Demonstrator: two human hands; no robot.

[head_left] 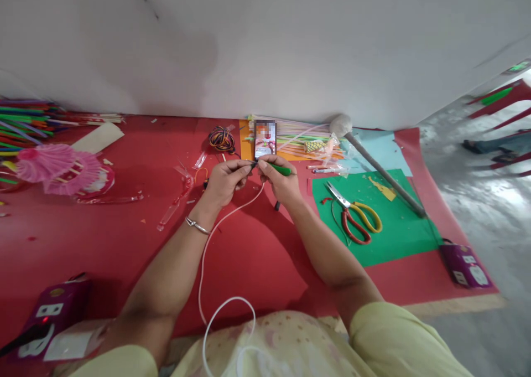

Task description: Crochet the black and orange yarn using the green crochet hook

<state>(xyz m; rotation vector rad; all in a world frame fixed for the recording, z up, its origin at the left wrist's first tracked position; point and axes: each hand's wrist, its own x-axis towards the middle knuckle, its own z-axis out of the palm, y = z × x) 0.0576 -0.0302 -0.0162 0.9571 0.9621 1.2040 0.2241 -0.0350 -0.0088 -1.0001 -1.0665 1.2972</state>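
Note:
My left hand (pixel 226 179) and my right hand (pixel 279 179) meet above the red mat (pixel 124 222), fingertips pinched together in front of a phone (pixel 265 139) propped up at the back. The right hand is closed round a green stick-like tool (pixel 282 170). The left hand's fingers are pinched on something small and thin at the tool's tip; I cannot make out what it is. A white cable (pixel 215 227) runs from under the hands down to my lap. A thin bangle (pixel 196 225) sits on my left wrist.
Scissors with red and yellow handles (pixel 357 213) lie on a green sheet (pixel 394 227) to the right, beside a long grey stick (pixel 377 169). Coloured straws (pixel 302 136) lie behind the phone and more (pixel 25 122) lie at far left. Pink paper fans (pixel 58 169), purple boxes (pixel 464 263) (pixel 50 316).

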